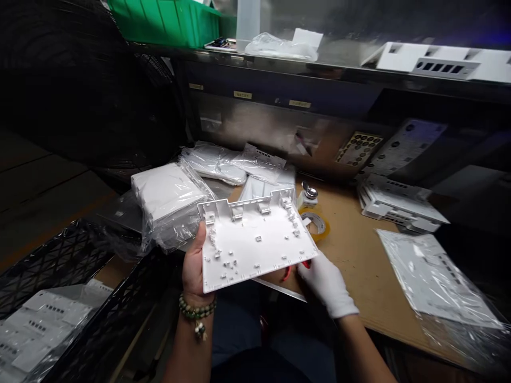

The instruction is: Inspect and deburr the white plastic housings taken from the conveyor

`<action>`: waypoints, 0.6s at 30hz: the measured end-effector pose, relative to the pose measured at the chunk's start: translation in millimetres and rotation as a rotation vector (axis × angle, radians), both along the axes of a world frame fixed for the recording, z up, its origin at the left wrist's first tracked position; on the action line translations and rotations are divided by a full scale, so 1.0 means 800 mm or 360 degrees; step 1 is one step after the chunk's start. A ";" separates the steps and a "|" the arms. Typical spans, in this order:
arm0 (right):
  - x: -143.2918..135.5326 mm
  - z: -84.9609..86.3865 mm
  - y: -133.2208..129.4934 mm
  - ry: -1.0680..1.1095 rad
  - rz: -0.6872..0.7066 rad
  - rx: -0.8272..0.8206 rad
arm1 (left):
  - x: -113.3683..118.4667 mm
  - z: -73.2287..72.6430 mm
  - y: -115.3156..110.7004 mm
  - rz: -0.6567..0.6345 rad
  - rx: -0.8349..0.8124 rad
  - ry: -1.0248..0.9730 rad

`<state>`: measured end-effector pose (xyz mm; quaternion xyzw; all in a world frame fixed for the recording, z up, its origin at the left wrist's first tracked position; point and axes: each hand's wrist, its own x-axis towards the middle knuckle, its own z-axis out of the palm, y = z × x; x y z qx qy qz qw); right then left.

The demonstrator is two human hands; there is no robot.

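A white moulded plastic panel (247, 250) is tilted in front of me, its inner side with clips and small posts facing up. My left hand (195, 266), bare with a beaded bracelet, is closed on its left edge. At the panel's lower right corner is my right hand (328, 284) in a white glove, closed around a red-handled tool (287, 273). The panel hides part of the tool and the fingertips, so its working end does not show. Just beyond the panel lie a roll of yellowish tape (322, 226) and a small bottle with a metal top (308, 196).
Bagged white panels (170, 191) are piled at the left. More panels (399, 202) are stacked at the right, near a bagged panel (435, 276). A black crate (80, 234) holds white parts at lower left. A shelf (339, 74) with a green bin (163, 21) crosses above.
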<state>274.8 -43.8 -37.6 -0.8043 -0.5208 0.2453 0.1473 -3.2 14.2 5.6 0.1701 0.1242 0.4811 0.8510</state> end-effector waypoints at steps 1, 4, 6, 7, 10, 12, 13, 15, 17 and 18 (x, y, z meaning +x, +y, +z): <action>-0.001 -0.001 0.002 0.0031 -0.0033 0.0023 | -0.001 -0.001 -0.001 0.0016 -0.0015 0.0033; 0.010 -0.004 0.001 0.0220 -0.0079 0.0076 | -0.012 -0.005 -0.006 0.0120 -0.0092 0.0103; 0.021 -0.007 -0.006 0.0355 -0.0093 0.0140 | -0.026 -0.010 -0.012 0.0283 -0.0162 0.0146; 0.027 -0.010 -0.013 0.0461 -0.0096 0.0201 | -0.037 -0.014 -0.017 0.0380 -0.0210 0.0179; 0.034 -0.022 -0.043 0.1238 -0.0188 0.0426 | -0.085 -0.036 -0.044 0.0605 -0.0474 0.0363; 0.031 -0.028 -0.069 0.1857 -0.0244 0.0429 | -0.127 -0.060 -0.076 0.0646 -0.0791 0.0544; 0.027 -0.028 -0.081 0.2051 -0.0218 0.0343 | -0.150 -0.074 -0.096 0.0614 -0.0999 0.0638; 0.015 -0.023 -0.103 0.2147 0.0028 0.0019 | -0.193 -0.102 -0.140 0.0507 -0.1432 0.0820; -0.004 -0.014 -0.117 0.1985 0.0463 -0.0394 | -0.224 -0.127 -0.182 0.0397 -0.1634 0.0818; -0.016 -0.008 -0.121 0.1790 0.0681 -0.0563 | -0.232 -0.138 -0.199 0.0411 -0.1695 0.0798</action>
